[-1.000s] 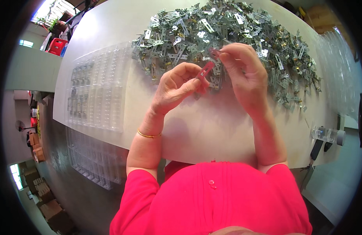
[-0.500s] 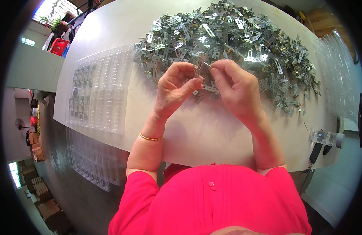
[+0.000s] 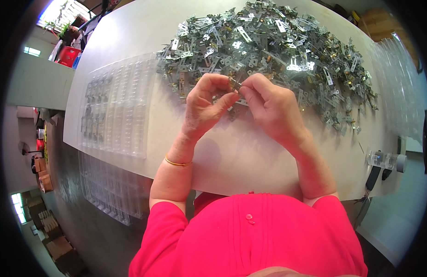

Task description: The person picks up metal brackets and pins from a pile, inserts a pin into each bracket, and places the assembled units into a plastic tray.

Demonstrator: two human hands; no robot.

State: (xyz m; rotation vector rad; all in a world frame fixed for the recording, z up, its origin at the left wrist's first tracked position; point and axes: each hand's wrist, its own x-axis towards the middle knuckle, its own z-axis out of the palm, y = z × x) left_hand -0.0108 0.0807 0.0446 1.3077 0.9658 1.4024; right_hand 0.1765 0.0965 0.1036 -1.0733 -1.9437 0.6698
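Observation:
Near the front of a large heap of small metal brackets, my two hands meet fingertip to fingertip. My left hand is closed, pinching a small metal bracket between thumb and fingers. Thumb and forefinger of my right hand press together at the bracket's right side, on a thin metal pin that my fingers mostly hide. How far the pin sits in the bracket I cannot tell. Behind and beneath both hands lie loose flat brackets, silvery, some with brass-coloured bits.
On the left of the white table lies a clear plastic tray, metal parts in its left-hand slots. More clear trays stand lower, beyond the table edge. At right are stacked clear plastic sheets or trays and a clear bottle.
My right hand has moved slightly left and down, bringing the pin against the bracket. The bracket has turned and shows less of its length. My left hand has stayed nearly still.

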